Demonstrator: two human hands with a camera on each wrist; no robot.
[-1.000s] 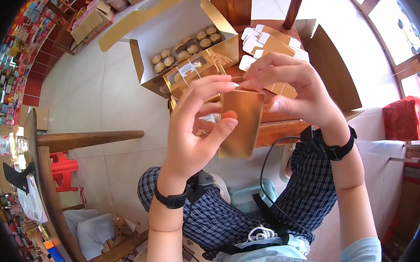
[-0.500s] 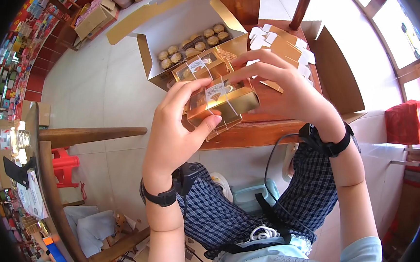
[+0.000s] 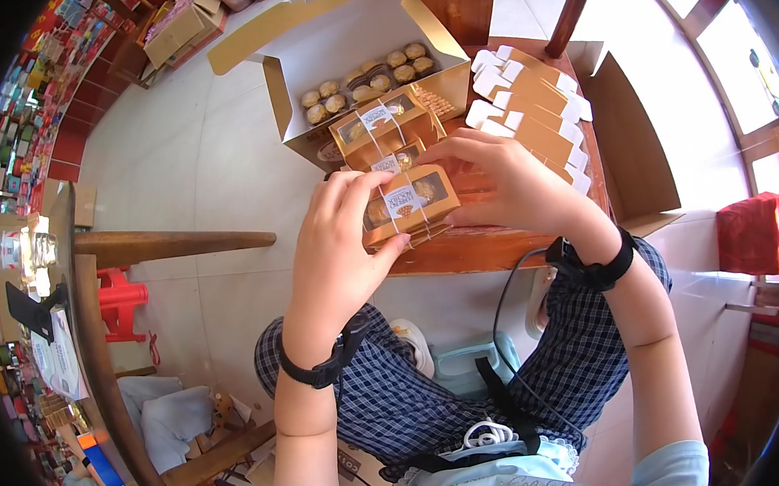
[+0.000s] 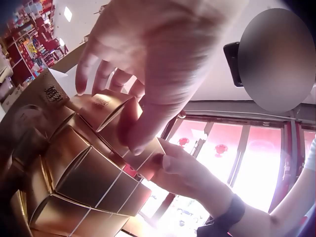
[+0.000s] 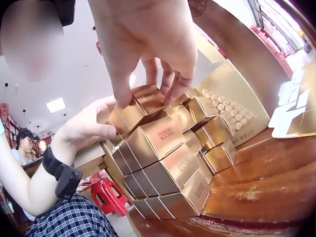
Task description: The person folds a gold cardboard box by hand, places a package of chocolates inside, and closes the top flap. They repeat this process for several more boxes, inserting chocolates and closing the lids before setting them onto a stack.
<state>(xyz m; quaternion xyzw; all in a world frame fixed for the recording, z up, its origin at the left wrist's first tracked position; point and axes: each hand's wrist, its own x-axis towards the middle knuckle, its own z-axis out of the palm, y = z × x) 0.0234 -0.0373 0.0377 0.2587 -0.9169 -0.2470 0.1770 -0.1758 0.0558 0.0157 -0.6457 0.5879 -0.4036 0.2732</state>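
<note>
My left hand (image 3: 331, 247) grips the left end of a small windowed gold box (image 3: 418, 198), thumb at the near edge. My right hand (image 3: 521, 184) has its thumb and fingers at the right end of that box. In the right wrist view, my right hand (image 5: 148, 37) reaches down from above and my left hand (image 5: 81, 131) comes in from the side. Several gold boxes with white bands form a stack (image 5: 158, 173) under and beside the hands. Behind them in the head view stands another windowed gold box (image 3: 379, 124). The hands partly cover the held box.
A large open carton (image 3: 357, 42) holding round gold-wrapped chocolates stands behind the stacks. Flattened gold and white box blanks (image 3: 534, 111) lie on the wooden bench (image 3: 498, 252). An empty brown carton (image 3: 630, 136) is at the right, a red stool (image 3: 121, 302) at the left.
The gold box has come down from in front of the body onto the stack, its windowed, labelled face now turned up. Both hands moved forward with it, and the right hand has lowered to its right end.
</note>
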